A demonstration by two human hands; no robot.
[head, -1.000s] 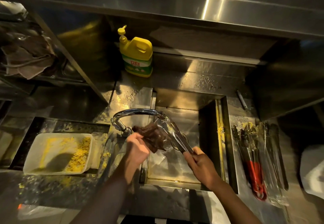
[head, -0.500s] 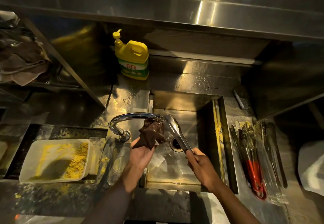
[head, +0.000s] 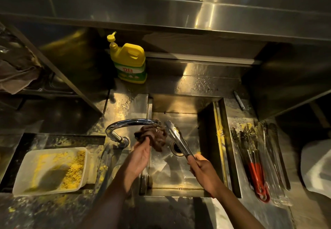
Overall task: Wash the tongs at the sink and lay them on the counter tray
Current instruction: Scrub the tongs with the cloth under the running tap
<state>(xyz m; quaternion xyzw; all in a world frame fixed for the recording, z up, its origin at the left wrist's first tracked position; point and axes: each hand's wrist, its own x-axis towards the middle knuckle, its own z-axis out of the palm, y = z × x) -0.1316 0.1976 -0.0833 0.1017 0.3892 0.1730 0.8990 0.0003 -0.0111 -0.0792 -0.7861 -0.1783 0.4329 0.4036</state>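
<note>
Raised since a second ago, the left hand (head: 141,155) pinches a brown cloth (head: 154,137) under the faucet (head: 130,123); beside it, the right hand (head: 204,171) grips steel tongs (head: 177,139).

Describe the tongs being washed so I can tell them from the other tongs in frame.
Start at the steel sink in the middle of the counter. The tongs are held over its drain by the right hand, tips pointing up toward the faucet spout beside the brown cloth. Unlike the red-handled tongs lying with others right of the sink, these are bare metal and held in the air.
</note>
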